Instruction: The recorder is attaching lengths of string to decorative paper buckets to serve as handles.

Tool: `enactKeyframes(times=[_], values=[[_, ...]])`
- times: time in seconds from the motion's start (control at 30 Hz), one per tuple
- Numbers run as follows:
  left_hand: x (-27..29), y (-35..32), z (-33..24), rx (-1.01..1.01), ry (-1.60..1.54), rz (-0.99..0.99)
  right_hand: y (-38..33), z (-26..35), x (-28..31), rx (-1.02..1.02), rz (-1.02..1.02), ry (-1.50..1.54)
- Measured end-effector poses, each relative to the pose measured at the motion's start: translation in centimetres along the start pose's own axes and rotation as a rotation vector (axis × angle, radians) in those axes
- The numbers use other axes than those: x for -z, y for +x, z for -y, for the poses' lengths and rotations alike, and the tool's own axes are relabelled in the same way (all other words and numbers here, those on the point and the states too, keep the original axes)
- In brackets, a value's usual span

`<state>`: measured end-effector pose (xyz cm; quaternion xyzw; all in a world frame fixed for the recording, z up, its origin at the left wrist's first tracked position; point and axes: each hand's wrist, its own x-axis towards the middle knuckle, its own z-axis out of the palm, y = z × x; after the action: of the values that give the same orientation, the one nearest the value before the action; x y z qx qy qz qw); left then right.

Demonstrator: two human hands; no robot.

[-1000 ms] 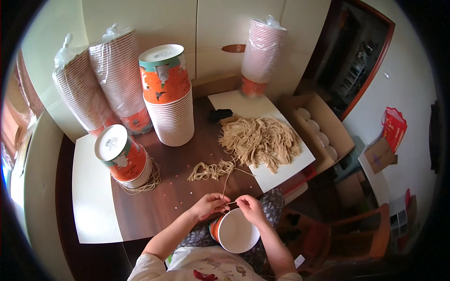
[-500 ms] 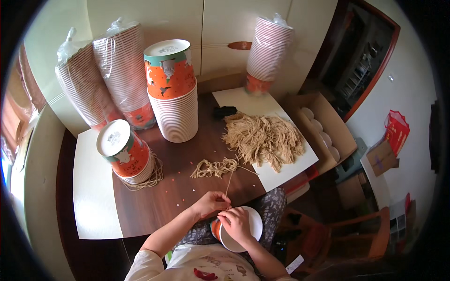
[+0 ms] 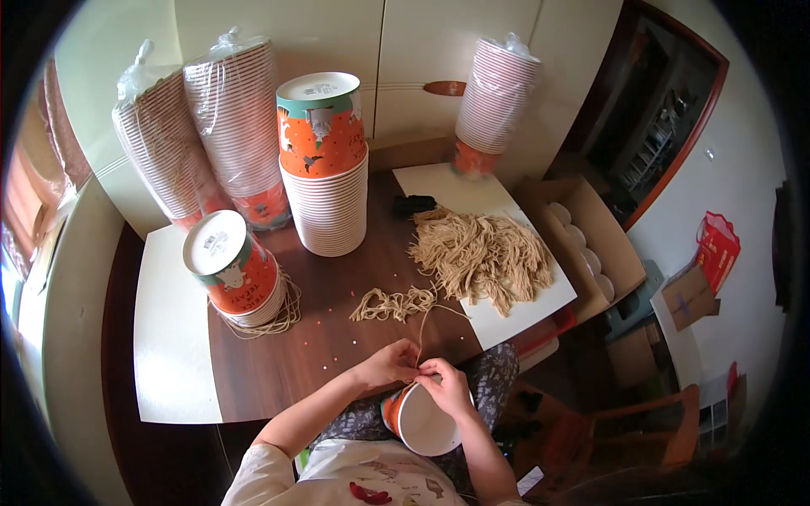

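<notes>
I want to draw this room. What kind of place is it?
Probably a home room used for craft work: a wooden table by pale cupboard doors, tall stacks of paper cups, and a heap of string.

Person, seen from above: bare forearms and bare hands, left hand (image 3: 386, 364), right hand (image 3: 445, 386). White short-sleeved top with a red printed motif at 6 o'clock. Dark patterned trousers beneath.
</notes>
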<state>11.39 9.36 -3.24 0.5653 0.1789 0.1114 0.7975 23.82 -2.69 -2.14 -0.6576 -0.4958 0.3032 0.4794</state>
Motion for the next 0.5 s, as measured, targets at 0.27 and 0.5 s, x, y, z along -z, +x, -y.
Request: enactKeyframes(times=[0.27, 0.5], values=[[-0.2, -1.3, -0.1, -0.099, 0.442, -0.264, 0.0, -0.5, -0.3, -0.006, -0.127, 0.012], [-1.3, -3.6, -0.2, -0.200, 0.879, -0.312, 0.1, -1.9, -0.6, 0.029, -0.141, 0.067]])
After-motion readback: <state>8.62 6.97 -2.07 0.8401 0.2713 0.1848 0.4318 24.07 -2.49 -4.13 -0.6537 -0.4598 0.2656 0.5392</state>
